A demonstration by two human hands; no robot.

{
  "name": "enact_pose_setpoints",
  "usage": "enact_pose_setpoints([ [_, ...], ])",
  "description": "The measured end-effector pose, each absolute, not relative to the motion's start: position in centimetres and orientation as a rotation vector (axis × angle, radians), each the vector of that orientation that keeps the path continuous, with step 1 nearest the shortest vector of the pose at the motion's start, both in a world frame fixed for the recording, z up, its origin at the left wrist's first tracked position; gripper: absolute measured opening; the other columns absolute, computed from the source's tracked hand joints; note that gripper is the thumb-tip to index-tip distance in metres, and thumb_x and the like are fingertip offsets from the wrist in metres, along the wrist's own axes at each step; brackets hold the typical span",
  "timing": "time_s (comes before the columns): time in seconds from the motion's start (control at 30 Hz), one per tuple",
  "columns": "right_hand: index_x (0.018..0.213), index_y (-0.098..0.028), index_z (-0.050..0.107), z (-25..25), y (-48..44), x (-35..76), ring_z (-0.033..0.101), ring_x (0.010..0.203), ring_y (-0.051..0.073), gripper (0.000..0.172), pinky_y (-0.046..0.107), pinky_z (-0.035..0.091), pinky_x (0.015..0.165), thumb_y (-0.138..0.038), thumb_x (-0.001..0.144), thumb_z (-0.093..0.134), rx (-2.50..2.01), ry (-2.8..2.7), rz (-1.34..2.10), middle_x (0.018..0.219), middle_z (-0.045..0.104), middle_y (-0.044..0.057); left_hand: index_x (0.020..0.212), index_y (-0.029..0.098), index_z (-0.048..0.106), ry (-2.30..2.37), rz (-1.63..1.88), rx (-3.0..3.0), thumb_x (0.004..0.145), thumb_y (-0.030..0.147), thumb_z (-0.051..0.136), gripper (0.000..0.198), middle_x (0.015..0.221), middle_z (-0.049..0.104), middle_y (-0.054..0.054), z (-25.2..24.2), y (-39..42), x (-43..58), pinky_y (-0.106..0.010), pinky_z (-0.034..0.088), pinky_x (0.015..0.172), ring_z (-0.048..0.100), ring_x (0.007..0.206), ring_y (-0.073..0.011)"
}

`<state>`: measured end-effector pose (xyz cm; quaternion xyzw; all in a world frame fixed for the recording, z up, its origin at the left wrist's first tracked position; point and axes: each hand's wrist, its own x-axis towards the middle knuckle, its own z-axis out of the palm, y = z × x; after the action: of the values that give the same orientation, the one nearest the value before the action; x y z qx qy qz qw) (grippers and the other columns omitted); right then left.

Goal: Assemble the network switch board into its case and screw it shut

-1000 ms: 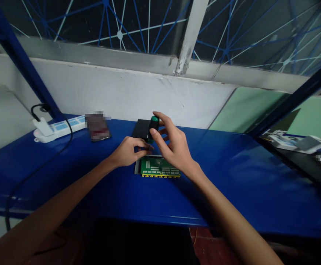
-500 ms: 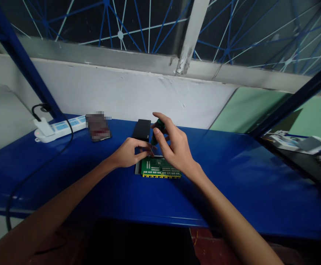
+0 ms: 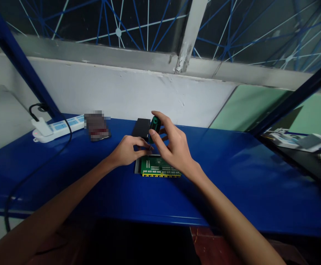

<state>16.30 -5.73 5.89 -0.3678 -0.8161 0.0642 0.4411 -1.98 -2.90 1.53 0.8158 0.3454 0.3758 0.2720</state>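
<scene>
My right hand (image 3: 174, 143) is closed around the green-and-black handle of a screwdriver (image 3: 155, 127), thumb and index finger on opposite sides. The screwdriver stands nearly upright, its lower end close to the fingertips of my left hand (image 3: 127, 150). Those fingertips are pinched together by the screwdriver's tip, and whatever they grip is too small and shaded to name. Just below both hands lies a green circuit board (image 3: 156, 166) with a yellow-marked front edge. A grey metal plate (image 3: 137, 167) shows along its left side. My right hand covers the board's far right corner.
Behind my hands a black box (image 3: 141, 127) lies on the blue table (image 3: 232, 184). To the left are a dark, blurred-out packet (image 3: 97, 127) and a white power strip (image 3: 62, 129) with a black cable (image 3: 40, 167) running to the front edge. Papers (image 3: 300, 141) lie at right.
The screwdriver's handle has shifted slightly left, and more of it shows between my right thumb and index finger. My left hand stays pinched at its tip. The board stays in place.
</scene>
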Motion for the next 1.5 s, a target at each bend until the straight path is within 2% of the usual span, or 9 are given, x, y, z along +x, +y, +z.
enact_pose_setpoints([
  [0.17, 0.141, -0.024, 0.04, 5.9, -5.7, 16.4, 0.064, 0.084, 0.019, 0.045, 0.033, 0.054, 0.067, -0.031, 0.097, 0.042, -0.903, -2.02, 0.157, 0.113, 0.063, 0.007, 0.089, 0.018, 0.078, 0.906, 0.982, 2.182, 0.079, 0.023, 0.069, 0.015, 0.091, 0.077, -0.006, 1.9, -2.9, -2.0, -0.032, 0.055, 0.082, 0.071, 0.088, -0.0216],
  [0.37, 0.139, -0.023, 0.042, 5.7, -5.5, 16.4, 0.063, 0.08, 0.018, 0.044, 0.033, 0.054, 0.066, -0.03, 0.096, 0.043, -0.917, -2.001, 0.115, 0.099, 0.062, 0.005, 0.092, 0.018, 0.077, 0.887, 0.964, 2.21, 0.081, 0.025, 0.066, 0.017, 0.087, 0.077, -0.005, 1.9, -3.1, -1.9, -0.028, 0.055, 0.07, 0.07, 0.077, -0.0176],
  [0.53, 0.139, -0.024, 0.042, 5.4, -5.4, 16.3, 0.063, 0.08, 0.018, 0.045, 0.033, 0.055, 0.066, -0.031, 0.095, 0.044, -0.923, -1.983, 0.099, 0.1, 0.063, 0.005, 0.089, 0.018, 0.078, 0.913, 1.032, 2.232, 0.08, 0.028, 0.07, 0.015, 0.091, 0.075, -0.006, 1.3, -2.8, -1.9, -0.031, 0.055, 0.081, 0.069, 0.091, -0.0212],
  [0.63, 0.139, -0.024, 0.042, 5.5, -5.5, 16.3, 0.063, 0.081, 0.018, 0.046, 0.033, 0.055, 0.066, -0.031, 0.094, 0.045, -0.929, -1.978, 0.092, 0.103, 0.063, 0.006, 0.087, 0.019, 0.078, 0.918, 1.029, 2.221, 0.08, 0.025, 0.069, 0.013, 0.088, 0.076, -0.006, 1.3, -2.8, -1.9, -0.032, 0.055, 0.084, 0.07, 0.092, -0.022],
  [0.97, 0.14, -0.023, 0.042, 5.5, -5.5, 16.2, 0.063, 0.082, 0.019, 0.047, 0.034, 0.055, 0.067, -0.031, 0.094, 0.045, -0.918, -1.989, 0.108, 0.103, 0.064, 0.006, 0.089, 0.019, 0.078, 0.902, 0.976, 2.201, 0.08, 0.024, 0.066, 0.016, 0.09, 0.077, -0.005, 2.0, -3.1, -1.9, -0.032, 0.055, 0.084, 0.071, 0.086, -0.021],
  [1.17, 0.141, -0.023, 0.041, 5.7, -5.7, 16.3, 0.063, 0.088, 0.02, 0.047, 0.035, 0.055, 0.072, -0.029, 0.094, 0.044, -0.907, -2.014, 0.148, 0.113, 0.065, 0.008, 0.088, 0.018, 0.077, 0.851, 0.91, 2.246, 0.084, 0.022, 0.061, 0.017, 0.089, 0.077, -0.004, 2.1, -3.2, -2.0, -0.029, 0.055, 0.079, 0.071, 0.086, -0.0201],
  [1.3, 0.141, -0.022, 0.041, 5.7, -5.6, 16.3, 0.063, 0.09, 0.02, 0.047, 0.035, 0.055, 0.074, -0.028, 0.094, 0.044, -0.899, -2.013, 0.149, 0.118, 0.064, 0.008, 0.093, 0.018, 0.076, 0.836, 0.957, 2.306, 0.085, 0.027, 0.064, 0.018, 0.094, 0.076, -0.006, 1.5, -3.1, -1.9, -0.031, 0.054, 0.081, 0.071, 0.088, -0.0205],
  [1.5, 0.141, -0.024, 0.041, 5.6, -5.7, 16.2, 0.063, 0.091, 0.021, 0.047, 0.035, 0.055, 0.074, -0.029, 0.094, 0.045, -0.892, -2.013, 0.14, 0.114, 0.065, 0.008, 0.083, 0.018, 0.077, 0.897, 1.035, 2.274, 0.082, 0.029, 0.068, 0.014, 0.088, 0.076, -0.006, 0.9, -2.8, -1.8, -0.032, 0.055, 0.082, 0.071, 0.088, -0.0218],
])
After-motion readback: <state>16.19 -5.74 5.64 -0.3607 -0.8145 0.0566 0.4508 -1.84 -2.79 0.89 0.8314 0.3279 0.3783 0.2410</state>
